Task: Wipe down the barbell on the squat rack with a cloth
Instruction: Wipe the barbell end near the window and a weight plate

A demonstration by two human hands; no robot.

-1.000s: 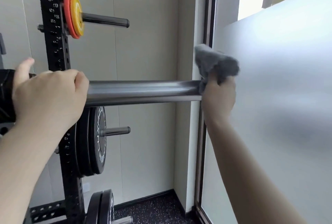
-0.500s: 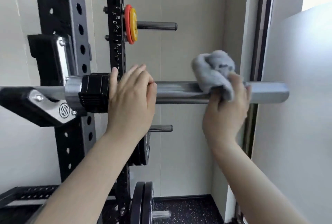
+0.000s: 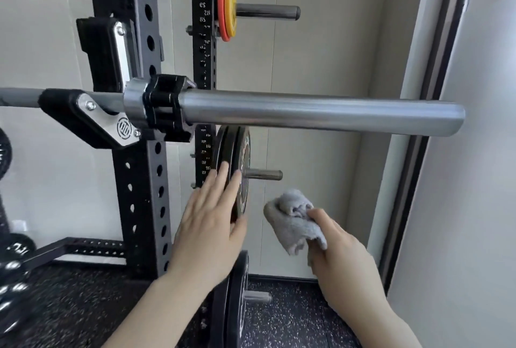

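Observation:
The steel barbell (image 3: 307,111) lies level across the view, resting in a black J-hook (image 3: 92,121) on the squat rack (image 3: 139,180). A black collar (image 3: 164,109) clamps its sleeve near the upright. My right hand (image 3: 343,255) hangs well below the bar and grips a crumpled grey cloth (image 3: 293,222). My left hand (image 3: 209,224) is also below the bar, flat and open with fingers apart, in front of the black plates; neither hand touches the barbell.
Black weight plates (image 3: 240,171) sit on a storage peg behind my left hand, and more plates (image 3: 234,300) on a lower peg. Small red and yellow plates (image 3: 227,8) hang on an upper peg. A frosted glass panel (image 3: 474,180) stands close on the right. Speckled rubber floor (image 3: 293,319) lies below.
Both hands have left the barbell and dropped below it. The right hand took the cloth off the sleeve; the left hand let go and opened. The camera view has shifted left and down.

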